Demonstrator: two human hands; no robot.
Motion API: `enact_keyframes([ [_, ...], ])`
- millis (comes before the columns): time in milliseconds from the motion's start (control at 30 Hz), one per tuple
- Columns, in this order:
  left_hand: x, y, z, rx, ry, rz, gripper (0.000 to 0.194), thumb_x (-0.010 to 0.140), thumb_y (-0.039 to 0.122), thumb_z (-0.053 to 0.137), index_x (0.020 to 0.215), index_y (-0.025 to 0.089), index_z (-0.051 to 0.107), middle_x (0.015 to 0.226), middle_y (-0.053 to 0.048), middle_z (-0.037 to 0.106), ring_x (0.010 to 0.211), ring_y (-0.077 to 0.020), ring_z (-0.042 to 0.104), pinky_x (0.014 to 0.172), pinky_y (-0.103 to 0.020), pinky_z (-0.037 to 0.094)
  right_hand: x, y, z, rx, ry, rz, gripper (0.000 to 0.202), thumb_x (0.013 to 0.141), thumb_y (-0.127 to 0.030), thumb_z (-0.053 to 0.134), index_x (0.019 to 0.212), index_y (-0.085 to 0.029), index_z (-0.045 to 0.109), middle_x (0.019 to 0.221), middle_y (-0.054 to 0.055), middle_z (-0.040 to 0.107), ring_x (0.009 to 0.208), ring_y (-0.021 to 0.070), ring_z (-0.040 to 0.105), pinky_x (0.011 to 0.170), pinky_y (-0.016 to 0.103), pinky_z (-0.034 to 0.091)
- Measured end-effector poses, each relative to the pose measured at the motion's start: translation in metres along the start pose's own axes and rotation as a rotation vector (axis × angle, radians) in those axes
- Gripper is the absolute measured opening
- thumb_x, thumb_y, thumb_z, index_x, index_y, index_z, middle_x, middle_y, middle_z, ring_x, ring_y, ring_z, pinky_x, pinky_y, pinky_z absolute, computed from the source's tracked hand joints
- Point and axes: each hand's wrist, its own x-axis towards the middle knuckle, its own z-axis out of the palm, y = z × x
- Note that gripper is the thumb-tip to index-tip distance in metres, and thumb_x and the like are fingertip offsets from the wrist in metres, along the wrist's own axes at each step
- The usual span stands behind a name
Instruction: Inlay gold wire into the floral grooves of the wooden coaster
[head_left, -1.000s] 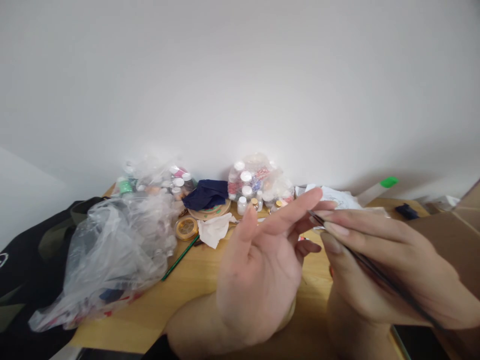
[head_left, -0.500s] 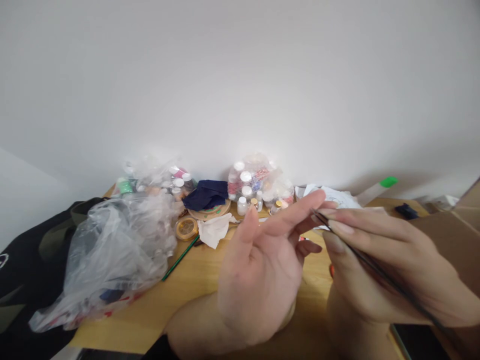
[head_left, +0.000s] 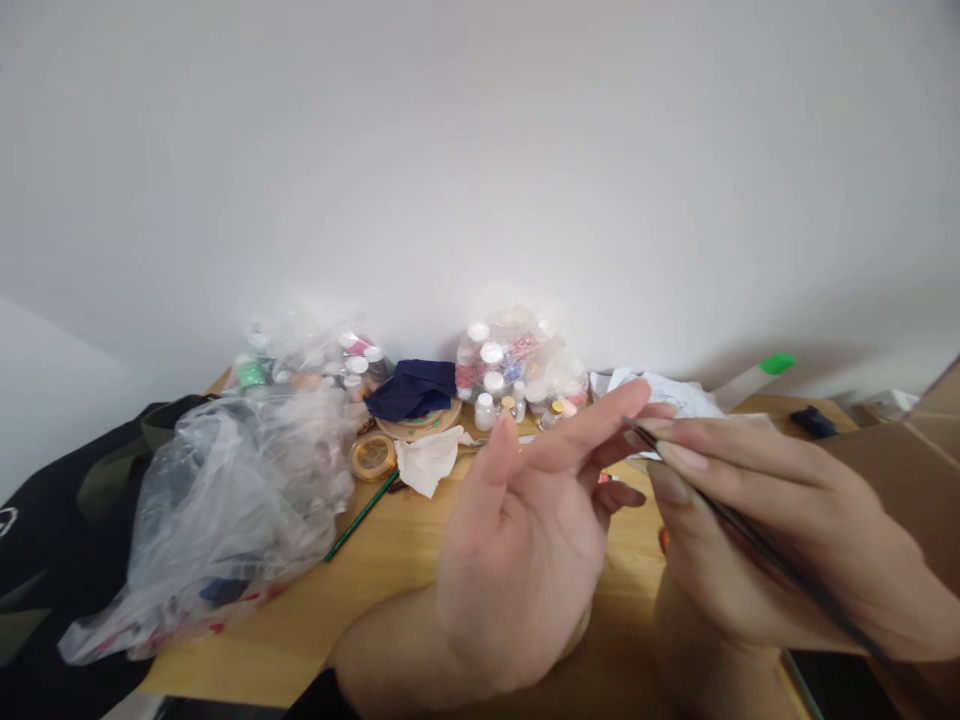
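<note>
My left hand (head_left: 532,540) is raised above the table, palm up, thumb and index finger apart and the other fingers partly curled. Pinched in my right hand (head_left: 780,530) is a thin dark tool (head_left: 772,555), its pointed tip close to the side of my left index finger. Whether the tip touches the skin or holds something tiny cannot be made out. Behind my left hand stand small bottles (head_left: 484,412) with white and gold lids.
On the wooden table (head_left: 292,640) lie a clear plastic bag (head_left: 225,490), a green pencil (head_left: 361,515), a gold round case (head_left: 373,457), white tissue (head_left: 429,460) and dark blue cloth (head_left: 414,388). A cardboard box (head_left: 911,480) stands at the right.
</note>
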Motion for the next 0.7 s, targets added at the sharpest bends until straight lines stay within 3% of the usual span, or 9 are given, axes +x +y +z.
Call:
enact_keyframes([
  [100,-0.001,0.0,0.0,-0.013,0.002,-0.002,0.064,0.095,0.062,0.024,0.116,0.022,0.069,0.129,-0.008,0.063,0.135,-0.0317,0.042,0.113,-0.051,0.031,0.002,-0.001,0.0,0.02,0.049,-0.015,0.033,0.076,-0.008,0.072,0.1,-0.031,0.071,0.1,-0.002,0.075,0.089,0.02,0.074,0.078,0.03,0.066],
  [300,0.0,0.001,0.001,-0.006,0.005,-0.016,0.067,0.095,0.064,0.018,0.116,0.023,0.068,0.13,-0.008,0.062,0.136,-0.0315,0.042,0.113,-0.052,0.03,0.006,-0.007,-0.003,0.005,0.013,0.021,0.017,0.083,-0.017,0.067,0.094,-0.028,0.072,0.097,0.0,0.076,0.086,0.0183,0.074,0.077,0.029,0.066],
  [700,0.003,0.002,-0.004,-0.178,-0.054,-0.118,0.07,0.091,0.07,0.018,0.11,0.027,0.07,0.128,-0.005,0.064,0.14,-0.0309,0.038,0.117,-0.051,0.025,0.004,-0.001,-0.012,-0.01,-0.016,0.03,0.014,0.086,-0.02,0.065,0.097,-0.027,0.071,0.101,0.001,0.076,0.089,0.0166,0.074,0.082,0.024,0.063],
])
